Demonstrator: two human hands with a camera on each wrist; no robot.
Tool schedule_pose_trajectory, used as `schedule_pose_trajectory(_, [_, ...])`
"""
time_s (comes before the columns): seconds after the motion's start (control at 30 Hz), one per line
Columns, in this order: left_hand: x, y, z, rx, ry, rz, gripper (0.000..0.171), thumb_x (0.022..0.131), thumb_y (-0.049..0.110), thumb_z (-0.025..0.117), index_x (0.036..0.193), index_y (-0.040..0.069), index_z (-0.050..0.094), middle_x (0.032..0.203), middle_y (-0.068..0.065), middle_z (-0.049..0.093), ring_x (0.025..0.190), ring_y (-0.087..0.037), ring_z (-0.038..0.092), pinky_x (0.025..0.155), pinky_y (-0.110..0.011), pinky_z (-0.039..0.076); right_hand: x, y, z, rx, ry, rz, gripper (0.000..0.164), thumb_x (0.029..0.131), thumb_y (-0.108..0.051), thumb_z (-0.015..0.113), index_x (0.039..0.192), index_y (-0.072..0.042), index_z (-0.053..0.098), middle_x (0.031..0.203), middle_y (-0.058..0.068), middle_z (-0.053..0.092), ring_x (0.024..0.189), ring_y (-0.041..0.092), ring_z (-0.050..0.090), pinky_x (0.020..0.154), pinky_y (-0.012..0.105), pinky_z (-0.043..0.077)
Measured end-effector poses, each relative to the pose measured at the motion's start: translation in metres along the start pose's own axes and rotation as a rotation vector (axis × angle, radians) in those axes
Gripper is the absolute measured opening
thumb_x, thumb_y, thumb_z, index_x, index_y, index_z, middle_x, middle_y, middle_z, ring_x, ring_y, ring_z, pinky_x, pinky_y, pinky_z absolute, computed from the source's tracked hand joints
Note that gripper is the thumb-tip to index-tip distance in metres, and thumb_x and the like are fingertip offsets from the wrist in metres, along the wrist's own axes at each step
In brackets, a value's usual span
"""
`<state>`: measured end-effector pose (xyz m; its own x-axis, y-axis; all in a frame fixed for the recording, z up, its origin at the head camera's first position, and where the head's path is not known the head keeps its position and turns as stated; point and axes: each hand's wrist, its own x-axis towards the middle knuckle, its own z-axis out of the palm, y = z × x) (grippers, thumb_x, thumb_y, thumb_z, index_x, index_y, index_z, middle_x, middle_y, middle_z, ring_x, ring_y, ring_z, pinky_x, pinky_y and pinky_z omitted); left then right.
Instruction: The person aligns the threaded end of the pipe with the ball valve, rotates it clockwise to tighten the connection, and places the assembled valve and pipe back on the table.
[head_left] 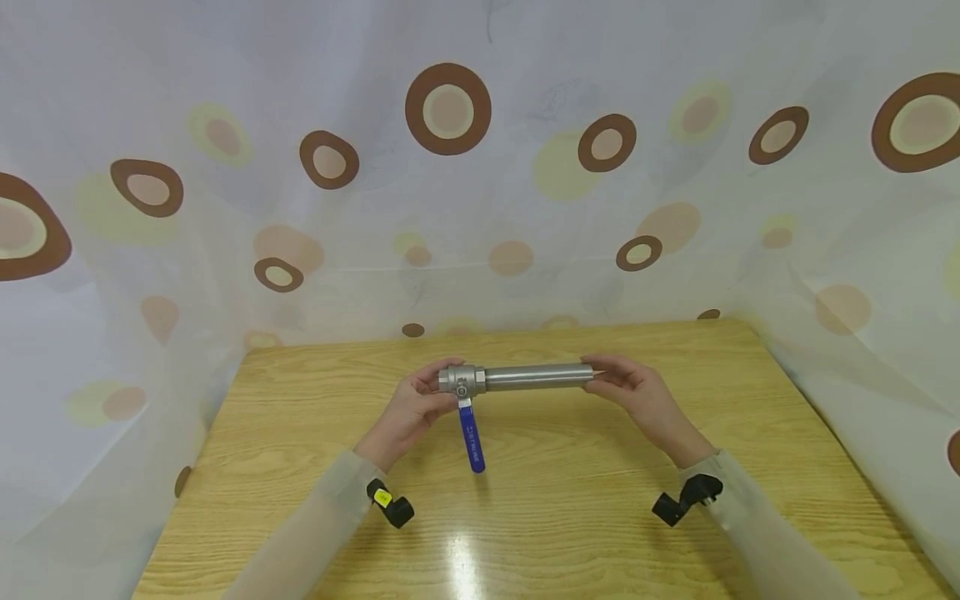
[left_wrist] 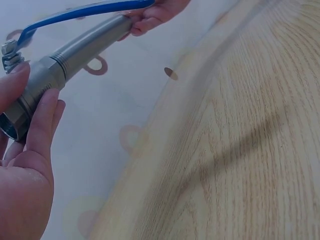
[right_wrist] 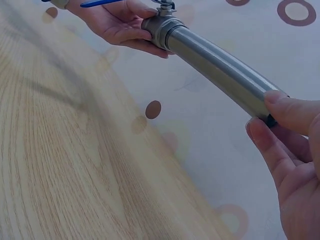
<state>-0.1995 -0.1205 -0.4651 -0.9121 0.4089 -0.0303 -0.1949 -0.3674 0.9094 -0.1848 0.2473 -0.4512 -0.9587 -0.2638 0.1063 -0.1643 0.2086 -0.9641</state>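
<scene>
A grey metal ball valve (head_left: 461, 380) with a blue lever handle (head_left: 472, 437) is joined to one end of a straight metal pipe (head_left: 536, 377). My left hand (head_left: 408, 417) grips the valve body, its thumb and fingers on opposite sides in the left wrist view. The valve's open outer end faces left. At the far end of the pipe, my right hand (head_left: 637, 400) pinches it between thumb and fingers, as the right wrist view shows. Valve and pipe are held roughly level above the table, and the lever points toward me in the head view.
Beneath the hands is a wooden table (head_left: 570, 517), with a shadow across it in both wrist views. A white curtain (head_left: 517, 208) with brown and yellow circles hangs behind the table and along both sides. Black camera mounts are on both sleeved wrists.
</scene>
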Motion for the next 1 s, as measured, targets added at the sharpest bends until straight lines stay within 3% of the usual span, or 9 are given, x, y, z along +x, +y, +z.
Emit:
schedule_pose_trajectory(0.1, [-0.0001, -0.0007, -0.0008, 0.004, 0.003, -0.002, 0.059, 0.09, -0.018, 0.055, 0.114, 0.032, 0.075, 0.129, -0.001, 0.06, 0.117, -0.019, 0.057, 0.095, -0.028, 0.057, 0.0001, 0.0014, -0.0005, 0.002, 0.001, 0.004, 0.046, 0.102, -0.019, 0.068, 0.142, 0.001, 0.058, 0.123, -0.006, 0.07, 0.107, 0.01, 0.07, 0.097, 0.03, 0.057])
schedule_pose_trajectory(0.33, [0.001, -0.0028, -0.0029, 0.005, 0.011, 0.001, 0.058, 0.09, -0.017, 0.056, 0.114, 0.032, 0.075, 0.129, -0.001, 0.061, 0.117, -0.02, 0.057, 0.095, -0.028, 0.057, -0.0002, 0.006, -0.0023, 0.035, -0.007, 0.001, 0.046, 0.103, -0.019, 0.067, 0.146, -0.006, 0.059, 0.13, -0.009, 0.067, 0.11, 0.009, 0.07, 0.097, 0.023, 0.056])
schedule_pose_trajectory(0.5, [0.0014, -0.0041, -0.005, 0.005, 0.012, 0.011, 0.058, 0.09, -0.017, 0.056, 0.114, 0.032, 0.075, 0.129, 0.001, 0.063, 0.117, -0.02, 0.058, 0.096, -0.029, 0.057, 0.0, 0.0049, -0.0008, 0.03, -0.002, -0.008, 0.047, 0.101, -0.017, 0.069, 0.145, -0.005, 0.059, 0.129, -0.01, 0.068, 0.112, 0.006, 0.069, 0.096, 0.022, 0.056])
schedule_pose_trajectory(1.0, [0.0015, -0.0052, -0.0063, -0.011, -0.002, 0.007, 0.058, 0.091, -0.017, 0.055, 0.115, 0.032, 0.075, 0.127, 0.001, 0.064, 0.114, -0.018, 0.059, 0.094, -0.027, 0.058, 0.001, 0.0048, 0.0016, -0.001, 0.01, -0.002, 0.047, 0.101, -0.02, 0.07, 0.144, -0.005, 0.061, 0.135, -0.007, 0.065, 0.115, 0.005, 0.065, 0.095, 0.021, 0.056])
